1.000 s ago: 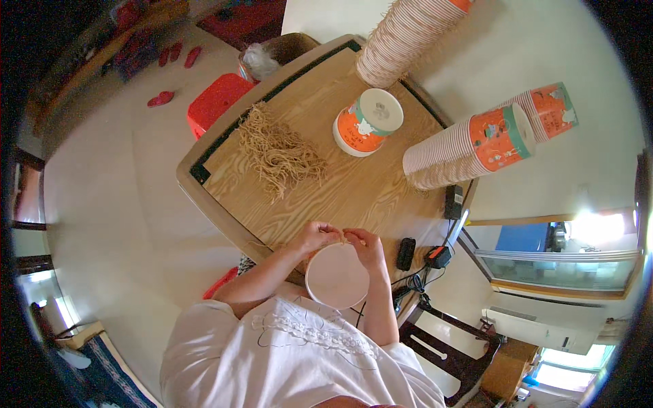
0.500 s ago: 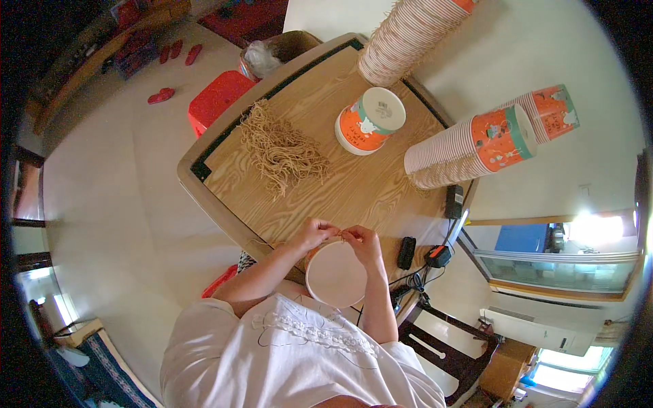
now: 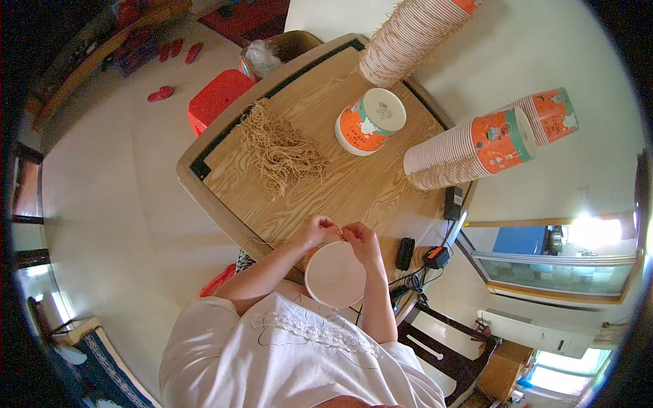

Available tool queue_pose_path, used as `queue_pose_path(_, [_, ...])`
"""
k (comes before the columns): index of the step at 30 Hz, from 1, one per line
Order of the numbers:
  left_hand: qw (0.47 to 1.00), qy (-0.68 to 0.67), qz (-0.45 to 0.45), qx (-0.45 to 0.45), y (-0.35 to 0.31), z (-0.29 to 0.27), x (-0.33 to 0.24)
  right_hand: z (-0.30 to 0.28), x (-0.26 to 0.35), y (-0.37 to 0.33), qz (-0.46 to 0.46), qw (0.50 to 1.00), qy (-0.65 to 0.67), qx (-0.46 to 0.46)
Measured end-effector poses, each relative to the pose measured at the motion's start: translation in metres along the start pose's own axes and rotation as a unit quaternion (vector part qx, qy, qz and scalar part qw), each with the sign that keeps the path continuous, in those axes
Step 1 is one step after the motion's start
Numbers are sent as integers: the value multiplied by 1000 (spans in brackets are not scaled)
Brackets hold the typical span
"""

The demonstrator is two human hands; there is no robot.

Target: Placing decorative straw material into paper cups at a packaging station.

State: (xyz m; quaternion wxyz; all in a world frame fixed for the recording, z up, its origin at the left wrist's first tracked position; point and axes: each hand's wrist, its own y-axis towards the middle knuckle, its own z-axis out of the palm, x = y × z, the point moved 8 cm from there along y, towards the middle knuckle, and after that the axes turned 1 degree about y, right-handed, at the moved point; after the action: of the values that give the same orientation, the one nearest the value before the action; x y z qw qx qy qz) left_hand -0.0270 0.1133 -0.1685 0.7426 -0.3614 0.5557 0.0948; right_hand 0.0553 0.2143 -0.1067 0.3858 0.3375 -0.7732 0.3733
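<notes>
A paper bucket (image 3: 335,275) rests against my front at the near table edge, its round white face turned up toward me. At its far rim my left hand (image 3: 318,232) pinches tan twine, fingertips closed. My right hand (image 3: 361,240) pinches the same twine right beside it, the fingertips of both hands nearly meeting. Fingers cover most of the held twine; a thin strand trails left past my left wrist. Farther off on the table lies a loose heap of tan twine (image 3: 282,149). Right of the heap, an orange and green paper bucket (image 3: 367,122) stands upside down.
Tall stacks of nested buckets (image 3: 445,156) lie and lean along the table's right and far sides. A black case (image 3: 405,253), an orange-black charger (image 3: 437,257) and cables sit near my right arm. Beyond the left edge stand a red stool (image 3: 221,98) and a bin (image 3: 292,46).
Both hands stay at the bucket's far rim. My fingertips have shifted slightly around the twine; the things on the table are where they were.
</notes>
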Motion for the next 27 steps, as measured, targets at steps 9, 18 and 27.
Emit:
queue_pose_path(9, [994, -91, -65, 15, -1, 0, 2, 1, 1, 5, 16, 999, 37, 37])
queue_pose_path(18, [993, -75, -72, 53, -8, 0, 9, 1, -10, 2, 63, 994, -44, 82])
queue_pose_path(27, [991, -24, 58, 115, -6, 20, -18, 1, -19, 2, 46, 995, 0, 89])
